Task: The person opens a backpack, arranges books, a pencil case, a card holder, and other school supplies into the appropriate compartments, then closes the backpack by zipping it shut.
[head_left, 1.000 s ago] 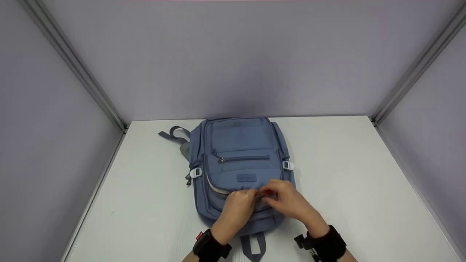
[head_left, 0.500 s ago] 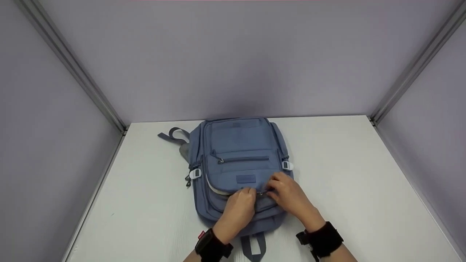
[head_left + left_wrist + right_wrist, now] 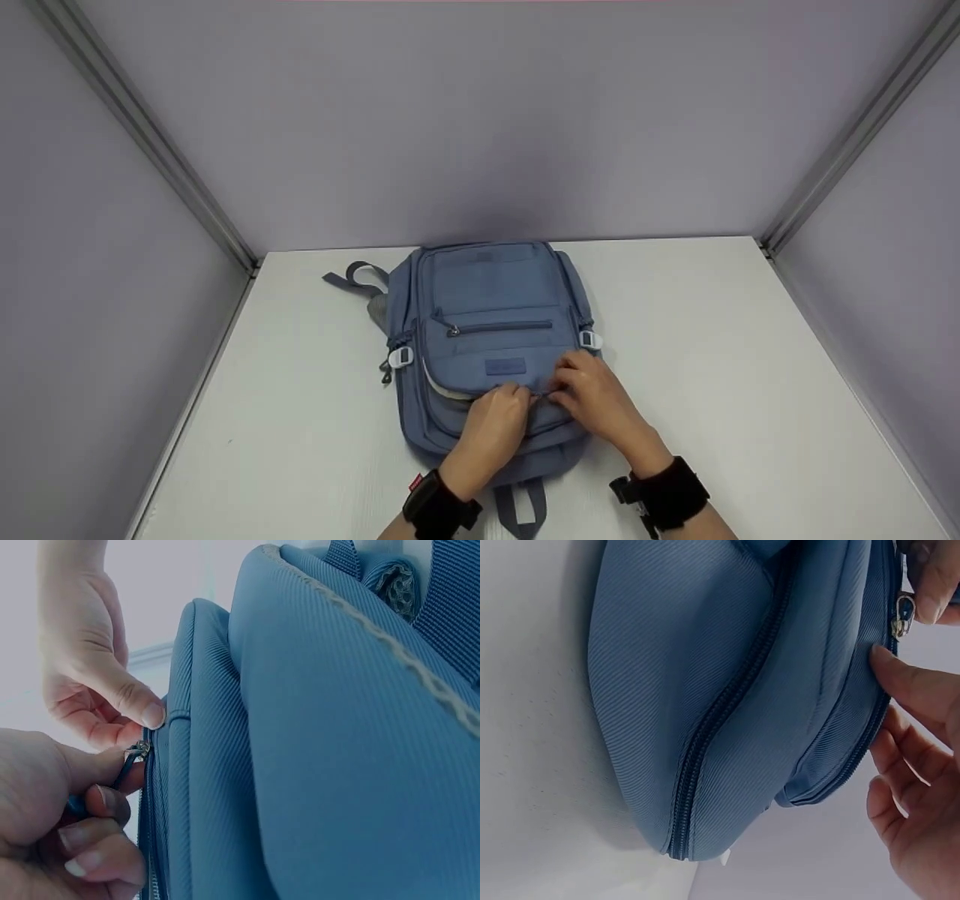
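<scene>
A blue backpack [image 3: 487, 281] lies on the table with its carry loop [image 3: 523, 510] toward the person. Its front pocket gapes along the left of the curved zipper, where a pale lining shows. My left hand [image 3: 495, 420] pinches the cord of that pocket's zipper pull [image 3: 141, 748], the metal slider just past the fingertips. Right beside it, my right hand [image 3: 592, 394] pinches the pocket's zippered edge [image 3: 877, 709] between thumb and fingers, just ahead of the slider. In the right wrist view the zipper teeth run on from there toward the pocket's corner.
A second zipper [image 3: 502, 327] crosses the backpack's front above a small label patch [image 3: 505, 367]. White side buckles [image 3: 401, 357] sit at both flanks. A loose dark strap [image 3: 352, 281] trails onto the white table [image 3: 300, 405]. Grey panels [image 3: 495, 112] enclose the back and sides.
My right hand has shifted slightly up and right along the pocket edge, away from the left hand. The left hand has moved only slightly to the right, and the backpack lies nearly the same.
</scene>
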Motion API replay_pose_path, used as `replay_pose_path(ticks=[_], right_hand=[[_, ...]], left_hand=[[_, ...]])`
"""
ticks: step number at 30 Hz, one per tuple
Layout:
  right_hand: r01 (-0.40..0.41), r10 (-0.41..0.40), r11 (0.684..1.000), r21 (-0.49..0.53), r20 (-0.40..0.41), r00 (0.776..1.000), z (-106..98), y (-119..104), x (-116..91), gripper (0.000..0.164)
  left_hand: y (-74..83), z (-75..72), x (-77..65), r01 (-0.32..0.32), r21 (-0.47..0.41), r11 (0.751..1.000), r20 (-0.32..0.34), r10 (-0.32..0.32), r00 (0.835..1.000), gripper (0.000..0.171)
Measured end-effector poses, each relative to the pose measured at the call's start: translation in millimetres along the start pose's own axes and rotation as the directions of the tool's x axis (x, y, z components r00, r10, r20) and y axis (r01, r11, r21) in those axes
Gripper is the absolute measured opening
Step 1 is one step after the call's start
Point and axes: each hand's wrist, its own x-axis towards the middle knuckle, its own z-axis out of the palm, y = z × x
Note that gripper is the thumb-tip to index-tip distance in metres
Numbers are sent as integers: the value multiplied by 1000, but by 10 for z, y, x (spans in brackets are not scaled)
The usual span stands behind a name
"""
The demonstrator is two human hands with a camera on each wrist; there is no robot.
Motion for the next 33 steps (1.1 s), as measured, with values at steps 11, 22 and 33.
replay_pose_path(ticks=[11,22,33], right_hand=[[1,-1,1000,-11,-9,1000,-13,4,0,23],[-6,4,999,-46,-49,999,-11,14,-18,24],[1,-5,999,-45,-91,996,7,28,-50,23]], left_hand=[[-4,28,3,11,44,999,-20,-10,1000,20],[-53,44,-58,5,19,1000,-205,-1,979,30],[-281,-66,-289,66,-96,993,-241,-87,967,29]])
